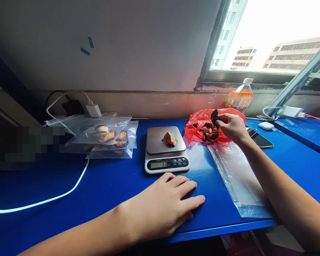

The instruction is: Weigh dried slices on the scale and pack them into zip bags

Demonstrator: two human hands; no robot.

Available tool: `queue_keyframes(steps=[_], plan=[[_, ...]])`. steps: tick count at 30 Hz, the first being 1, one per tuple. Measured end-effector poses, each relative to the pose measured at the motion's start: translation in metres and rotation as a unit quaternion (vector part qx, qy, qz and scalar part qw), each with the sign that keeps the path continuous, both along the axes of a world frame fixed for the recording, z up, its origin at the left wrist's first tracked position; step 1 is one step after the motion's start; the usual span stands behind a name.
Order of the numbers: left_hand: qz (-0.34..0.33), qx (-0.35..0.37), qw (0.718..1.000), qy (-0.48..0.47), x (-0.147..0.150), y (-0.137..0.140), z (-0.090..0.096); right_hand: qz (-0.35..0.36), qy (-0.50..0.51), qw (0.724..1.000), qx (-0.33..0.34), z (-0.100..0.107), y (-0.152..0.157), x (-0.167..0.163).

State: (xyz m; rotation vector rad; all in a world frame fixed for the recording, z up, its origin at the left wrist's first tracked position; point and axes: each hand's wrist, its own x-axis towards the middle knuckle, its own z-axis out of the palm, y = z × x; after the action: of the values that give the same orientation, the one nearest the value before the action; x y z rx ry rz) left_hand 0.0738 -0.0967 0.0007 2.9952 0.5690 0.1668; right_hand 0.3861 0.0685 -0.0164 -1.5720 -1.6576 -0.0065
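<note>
My right hand (233, 126) pinches a dark, dried flat piece (214, 115) above the opening of a red plastic bag (194, 117). Inside that bag lie several dark and reddish-brown dried pieces (209, 131). My left hand (170, 202) rests on the blue table with its fingers spread, just in front of a white kitchen scale (167, 165). On the scale's metal plate (154, 140) sits one rough brown chunk (170, 139). The display shows what looks like 3.3.
Clear zip bags (120, 122) with brown chunks lie stacked on the left, near a white charger (93, 109) and cable. Flat clear bags (240, 177) lie under my right forearm. Behind are an orange drink bottle (240, 96), a phone (260, 138) and a white earbud case (266, 126).
</note>
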Motion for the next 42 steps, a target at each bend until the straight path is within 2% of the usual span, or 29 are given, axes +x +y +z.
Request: queue_keyframes(steps=[5, 9, 13, 17, 21, 30, 32, 35, 37, 39, 40, 42], plan=[[0.004, -0.01, 1.0, 0.009, 0.0, 0.0, 0.0, 0.08, 0.137, 0.985, -0.062, -0.002, -0.001, -0.001], [0.001, -0.015, 1.0, 0.011, 0.0, 0.001, 0.0, 0.128, 0.226, 0.965, -0.045, 0.002, -0.007, -0.007], [-0.004, -0.022, 1.0, 0.01, -0.001, 0.0, -0.001, 0.117, 0.29, 0.949, -0.032, 0.006, -0.009, -0.008], [-0.005, -0.021, 1.0, 0.005, -0.001, 0.001, -0.001, 0.109, 0.314, 0.943, -0.018, 0.006, -0.003, -0.006], [-0.006, -0.02, 1.0, -0.004, -0.002, 0.001, -0.002, 0.142, 0.321, 0.936, 0.013, 0.008, -0.004, -0.019], [-0.007, -0.019, 1.0, -0.006, -0.001, 0.003, -0.003, 0.239, 0.227, 0.944, 0.021, 0.026, -0.045, -0.071], [-0.009, -0.021, 1.0, -0.007, -0.002, 0.004, -0.004, 0.262, 0.182, 0.948, -0.014, 0.028, -0.045, -0.081], [-0.013, -0.027, 1.0, -0.009, -0.003, 0.004, -0.004, 0.298, 0.128, 0.94, -0.107, 0.028, -0.036, -0.1], [-0.014, -0.027, 0.999, -0.011, -0.003, 0.005, -0.004, 0.302, 0.112, 0.931, -0.168, 0.027, -0.029, -0.116], [-0.014, -0.021, 1.0, -0.014, -0.003, 0.004, -0.004, 0.291, 0.084, 0.931, -0.202, 0.025, -0.026, -0.131], [-0.014, -0.019, 1.0, -0.014, -0.003, 0.004, -0.005, 0.284, 0.062, 0.937, -0.196, 0.025, -0.025, -0.136], [-0.013, -0.016, 1.0, -0.016, -0.003, 0.003, -0.005, 0.269, 0.015, 0.955, -0.124, 0.026, -0.027, -0.139]])
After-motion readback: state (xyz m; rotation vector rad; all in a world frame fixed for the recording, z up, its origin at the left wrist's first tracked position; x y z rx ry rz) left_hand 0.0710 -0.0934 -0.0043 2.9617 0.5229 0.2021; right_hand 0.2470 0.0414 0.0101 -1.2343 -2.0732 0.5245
